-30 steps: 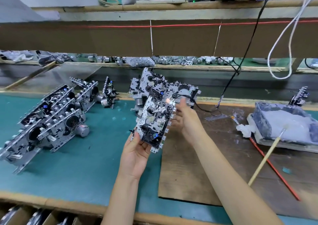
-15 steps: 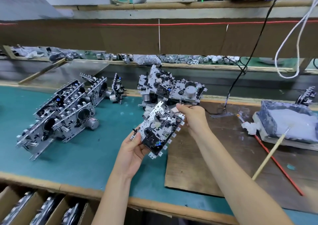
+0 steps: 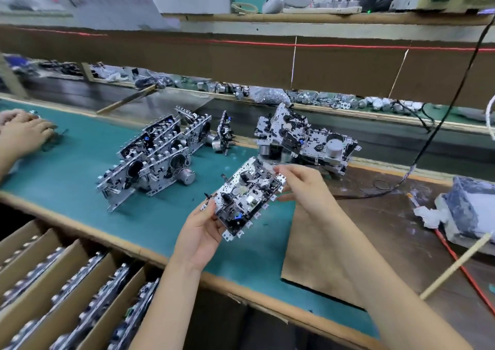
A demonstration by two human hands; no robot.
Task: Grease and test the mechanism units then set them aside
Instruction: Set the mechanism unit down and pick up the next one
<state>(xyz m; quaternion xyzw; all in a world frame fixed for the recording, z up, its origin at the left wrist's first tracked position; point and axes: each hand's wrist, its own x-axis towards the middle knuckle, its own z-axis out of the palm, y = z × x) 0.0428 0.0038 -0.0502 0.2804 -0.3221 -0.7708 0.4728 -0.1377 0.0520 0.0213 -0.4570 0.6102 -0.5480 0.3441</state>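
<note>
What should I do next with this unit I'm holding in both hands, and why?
Probably carry the mechanism unit left and lean it against the row of units on the teal mat. The left hand and right hand both hold it off the mat, and the wooden stick lies unheld, so greasing looks finished.

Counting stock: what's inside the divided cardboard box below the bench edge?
Mechanism units stand on edge between dividers of the cardboard box; only blurred tops show. Their lower parts and the floor are covered.
</note>
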